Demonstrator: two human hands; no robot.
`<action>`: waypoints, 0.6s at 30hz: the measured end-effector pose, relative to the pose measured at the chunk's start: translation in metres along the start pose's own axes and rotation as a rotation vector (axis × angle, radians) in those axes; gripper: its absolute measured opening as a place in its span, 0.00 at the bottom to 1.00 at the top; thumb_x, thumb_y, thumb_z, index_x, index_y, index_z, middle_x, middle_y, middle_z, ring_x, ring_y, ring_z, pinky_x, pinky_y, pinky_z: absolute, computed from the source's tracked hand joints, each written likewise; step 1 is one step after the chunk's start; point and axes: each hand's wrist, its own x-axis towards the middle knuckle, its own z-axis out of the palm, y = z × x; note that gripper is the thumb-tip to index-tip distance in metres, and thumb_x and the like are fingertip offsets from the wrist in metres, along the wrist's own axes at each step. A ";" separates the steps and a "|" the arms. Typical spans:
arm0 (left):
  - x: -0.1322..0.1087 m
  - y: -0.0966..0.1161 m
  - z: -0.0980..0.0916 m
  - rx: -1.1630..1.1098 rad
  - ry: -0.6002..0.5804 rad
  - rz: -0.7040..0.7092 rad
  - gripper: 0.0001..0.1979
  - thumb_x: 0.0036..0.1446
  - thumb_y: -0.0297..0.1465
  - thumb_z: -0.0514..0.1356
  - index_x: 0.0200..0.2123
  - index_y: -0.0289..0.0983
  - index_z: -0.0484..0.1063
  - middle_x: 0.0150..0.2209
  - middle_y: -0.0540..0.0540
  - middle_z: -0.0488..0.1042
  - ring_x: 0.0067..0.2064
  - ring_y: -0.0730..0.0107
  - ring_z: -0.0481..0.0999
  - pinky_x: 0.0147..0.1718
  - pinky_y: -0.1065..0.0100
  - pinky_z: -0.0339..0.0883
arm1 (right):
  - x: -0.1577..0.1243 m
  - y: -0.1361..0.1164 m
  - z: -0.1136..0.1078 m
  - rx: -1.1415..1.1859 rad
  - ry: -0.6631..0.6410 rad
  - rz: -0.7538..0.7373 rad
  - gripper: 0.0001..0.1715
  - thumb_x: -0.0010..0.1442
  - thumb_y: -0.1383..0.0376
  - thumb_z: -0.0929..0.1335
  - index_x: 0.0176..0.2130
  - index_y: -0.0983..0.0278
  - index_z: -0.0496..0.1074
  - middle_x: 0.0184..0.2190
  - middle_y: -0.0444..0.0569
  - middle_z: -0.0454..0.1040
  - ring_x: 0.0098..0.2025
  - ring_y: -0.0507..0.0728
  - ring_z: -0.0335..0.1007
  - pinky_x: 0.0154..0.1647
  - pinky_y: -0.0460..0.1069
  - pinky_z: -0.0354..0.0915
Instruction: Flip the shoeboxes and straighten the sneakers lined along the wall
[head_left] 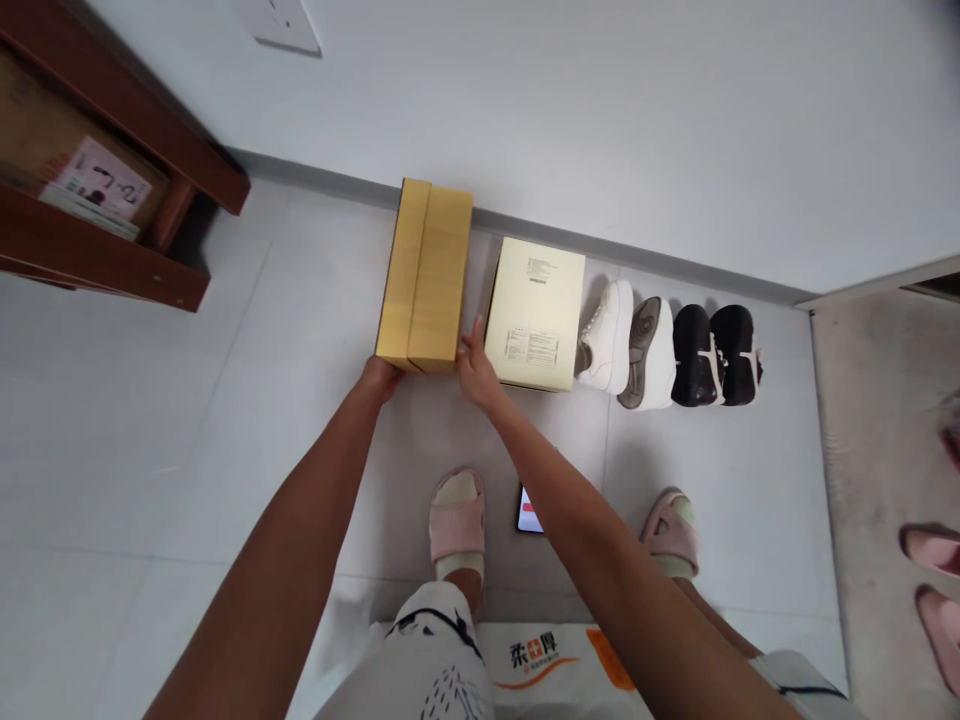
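Both hands hold the yellow box (437, 270) between them: the left hand (381, 378) is at its lower left corner, and the right hand (475, 370) is at its lower right corner. A big white wall (562, 120) fills the top of the frame. Below it is the gray floor (300, 290). The yellow box is a little up and left of the middle. Just right of it sits a cream box (536, 312). White shoes (616, 335), then black shoes (692, 355), follow to the right. Low in the middle, a phone (529, 512) is partly hidden.
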 end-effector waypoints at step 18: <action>0.014 -0.002 0.004 0.005 0.008 -0.006 0.12 0.53 0.42 0.64 0.39 0.44 0.75 0.44 0.42 0.80 0.48 0.54 0.80 0.43 0.57 0.77 | -0.007 -0.038 -0.015 -0.068 0.004 0.079 0.50 0.72 0.40 0.56 0.79 0.58 0.35 0.78 0.49 0.51 0.78 0.57 0.49 0.77 0.61 0.49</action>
